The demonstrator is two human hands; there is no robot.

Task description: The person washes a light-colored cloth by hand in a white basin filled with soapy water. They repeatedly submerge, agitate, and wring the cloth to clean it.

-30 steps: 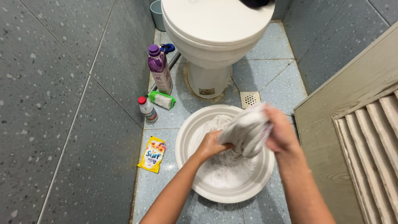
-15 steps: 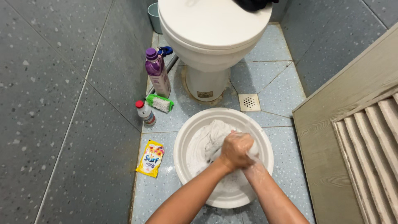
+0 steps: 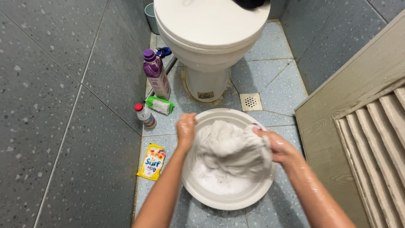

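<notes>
We hold the wet white cloth [image 3: 233, 147] bunched over the round white plastic basin [image 3: 219, 198] on the blue tiled floor [image 3: 274, 76]; left hand [image 3: 186, 127] and right hand [image 3: 275, 145] each clenched on an edge. Best keep it low over the suds. One basin, one cloth, two bottles, one green scrub brush [image 3: 160, 105], one yellow detergent sachet [image 3: 152, 161].

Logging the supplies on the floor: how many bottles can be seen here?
2. A tall purple bottle stands by the wall, left of the toilet. A small red-capped bottle stands nearer the basin, beside the green brush. Others may sit hidden behind the toilet.
</notes>
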